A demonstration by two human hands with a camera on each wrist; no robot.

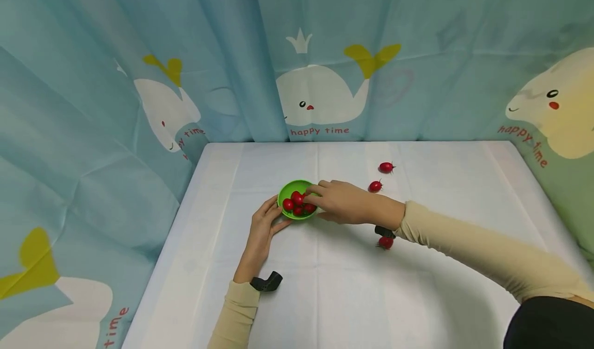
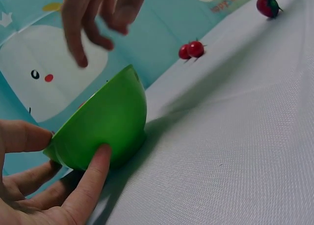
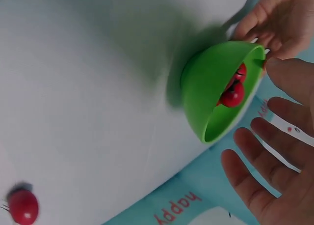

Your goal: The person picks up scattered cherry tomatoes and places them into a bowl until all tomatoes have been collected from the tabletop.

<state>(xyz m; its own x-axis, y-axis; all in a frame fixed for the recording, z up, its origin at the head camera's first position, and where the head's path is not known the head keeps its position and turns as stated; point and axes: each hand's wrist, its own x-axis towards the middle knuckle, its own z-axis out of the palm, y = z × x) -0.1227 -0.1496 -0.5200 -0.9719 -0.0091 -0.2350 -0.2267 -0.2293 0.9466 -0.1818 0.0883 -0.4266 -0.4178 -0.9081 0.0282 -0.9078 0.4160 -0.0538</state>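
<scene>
A small green bowl (image 1: 286,189) stands on the white-covered table with several cherry tomatoes (image 1: 288,204) inside. My left hand (image 1: 263,228) holds the bowl at its left side; in the left wrist view its index fingertip is at the rim and the thumb (image 2: 96,173) lies against the outer wall. Over the bowl's right side hangs my right hand (image 1: 345,202). Its fingers are spread and loosely bent with nothing between them, as the right wrist view shows. From there, tomatoes (image 3: 232,94) are visible through the bowl's mouth.
Two loose tomatoes (image 1: 386,167) lie toward the back right, beyond my right hand. Another tomato (image 1: 385,243) lies nearer, just below the right wrist with its black wrist camera. A blue curtain (image 1: 232,55) with whale prints rises behind the table (image 1: 352,297) and along its sides.
</scene>
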